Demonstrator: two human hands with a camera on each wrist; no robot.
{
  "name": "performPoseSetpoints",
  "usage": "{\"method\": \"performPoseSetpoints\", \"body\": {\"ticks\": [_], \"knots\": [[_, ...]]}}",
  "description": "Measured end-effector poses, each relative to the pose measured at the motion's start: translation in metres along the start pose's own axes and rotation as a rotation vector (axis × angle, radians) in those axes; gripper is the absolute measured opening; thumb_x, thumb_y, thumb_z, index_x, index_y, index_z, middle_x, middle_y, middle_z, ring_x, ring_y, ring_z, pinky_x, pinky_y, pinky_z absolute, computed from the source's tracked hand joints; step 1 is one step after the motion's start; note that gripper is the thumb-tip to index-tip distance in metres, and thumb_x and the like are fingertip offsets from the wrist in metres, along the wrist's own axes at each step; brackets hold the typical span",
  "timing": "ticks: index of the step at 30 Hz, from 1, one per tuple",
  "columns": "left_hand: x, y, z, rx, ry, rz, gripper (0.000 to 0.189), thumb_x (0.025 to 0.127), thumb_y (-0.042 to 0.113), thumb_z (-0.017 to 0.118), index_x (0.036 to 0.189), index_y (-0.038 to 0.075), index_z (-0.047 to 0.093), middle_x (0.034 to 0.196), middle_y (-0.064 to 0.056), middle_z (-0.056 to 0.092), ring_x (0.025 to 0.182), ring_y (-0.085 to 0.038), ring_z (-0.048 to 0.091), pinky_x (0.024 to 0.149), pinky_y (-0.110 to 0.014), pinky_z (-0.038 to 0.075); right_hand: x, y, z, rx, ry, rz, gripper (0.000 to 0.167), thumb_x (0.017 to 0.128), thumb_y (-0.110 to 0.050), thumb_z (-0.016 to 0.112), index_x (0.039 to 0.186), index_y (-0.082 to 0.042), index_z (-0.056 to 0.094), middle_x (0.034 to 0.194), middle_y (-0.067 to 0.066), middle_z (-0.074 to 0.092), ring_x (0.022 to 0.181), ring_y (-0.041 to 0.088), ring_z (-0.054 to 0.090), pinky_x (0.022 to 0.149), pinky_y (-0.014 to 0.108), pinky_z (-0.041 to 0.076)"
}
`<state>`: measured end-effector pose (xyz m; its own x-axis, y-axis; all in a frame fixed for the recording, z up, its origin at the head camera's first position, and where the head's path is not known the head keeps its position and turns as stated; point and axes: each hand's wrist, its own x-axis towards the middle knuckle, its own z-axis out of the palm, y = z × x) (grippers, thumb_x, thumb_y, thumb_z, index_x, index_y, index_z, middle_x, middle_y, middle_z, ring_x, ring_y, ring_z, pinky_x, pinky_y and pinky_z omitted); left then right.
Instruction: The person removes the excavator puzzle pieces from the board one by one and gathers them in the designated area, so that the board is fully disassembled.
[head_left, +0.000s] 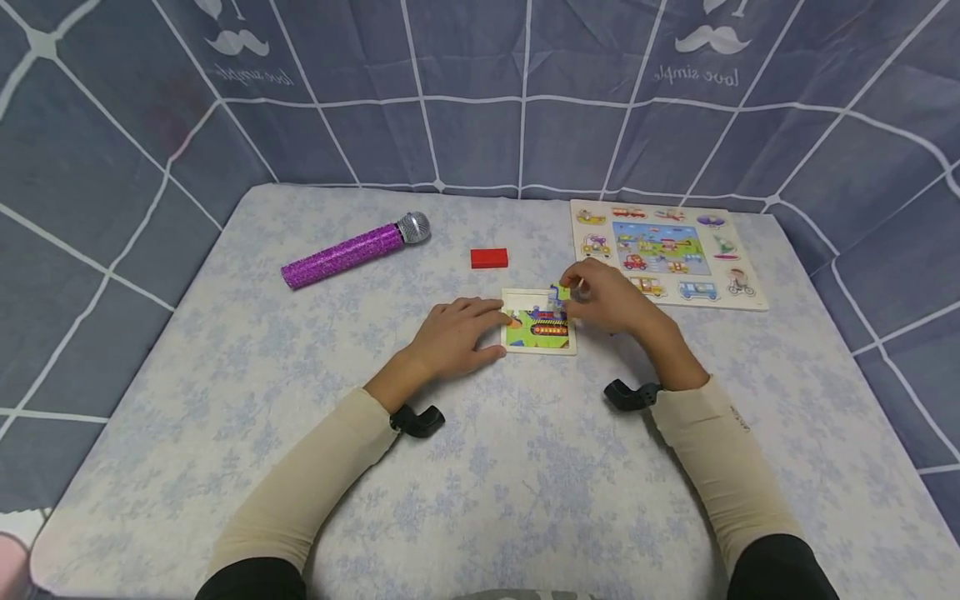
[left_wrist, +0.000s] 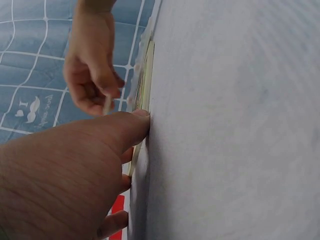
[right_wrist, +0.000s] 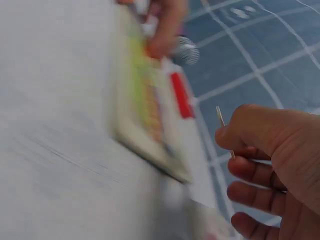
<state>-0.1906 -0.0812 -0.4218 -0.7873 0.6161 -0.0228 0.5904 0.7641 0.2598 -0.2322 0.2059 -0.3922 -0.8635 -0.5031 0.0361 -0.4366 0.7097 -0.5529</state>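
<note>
In the head view, a small wooden jigsaw tray (head_left: 538,350) with a bright vehicle picture lies near the middle of the table. My left hand (head_left: 453,337) rests at its left side, fingers fairly straight, with thumb and index finger touching the frame. Over the tray's upper right corner, my right hand (head_left: 611,298) pinches a thin jigsaw piece (head_left: 559,292), green and blue on its face. The right wrist view shows this piece (right_wrist: 220,116) edge-on between thumb and fingers, raised off the tray. Part of the tray's upper right is bare wood.
A red block (head_left: 489,258) lies just beyond the tray. Farther left is a glittery purple microphone (head_left: 348,257). A larger wooden vehicle puzzle board (head_left: 720,293) lies behind my right hand. Grey-blue checked curtains (head_left: 480,142) hang along the table's far edge.
</note>
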Motion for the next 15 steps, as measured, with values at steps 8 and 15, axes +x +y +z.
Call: {"method": "performPoseSetpoints", "body": {"ticks": [8, 15], "knots": [[0.002, 0.001, 0.000, 0.008, -0.002, 0.000, 0.052, 0.099, 0.050, 0.060, 0.146, 0.030, 0.054, 0.159, 0.000, 0.039, 0.143, -0.028, 0.035, 0.104, -0.054, 0.036, -0.050, 0.034, -0.041, 0.075, 0.069, 0.023, 0.028, 0.092, -0.002, 0.071, 0.118, 0.004, 0.061, 0.116, 0.020, 0.061, 0.101, 0.036, 0.058, 0.089, 0.053, 0.045], [0.001, -0.002, 0.000, -0.002, -0.008, -0.008, 0.052, 0.099, 0.051, 0.060, 0.146, 0.030, 0.054, 0.160, 0.000, 0.038, 0.143, -0.027, 0.035, 0.104, -0.055, 0.035, -0.100, 0.082, -0.051, 0.037, 0.014, 0.184, 0.026, 0.091, -0.002, 0.073, 0.114, 0.004, 0.064, 0.110, 0.018, 0.063, 0.097, 0.031, 0.057, 0.083, 0.037, 0.046]]}}
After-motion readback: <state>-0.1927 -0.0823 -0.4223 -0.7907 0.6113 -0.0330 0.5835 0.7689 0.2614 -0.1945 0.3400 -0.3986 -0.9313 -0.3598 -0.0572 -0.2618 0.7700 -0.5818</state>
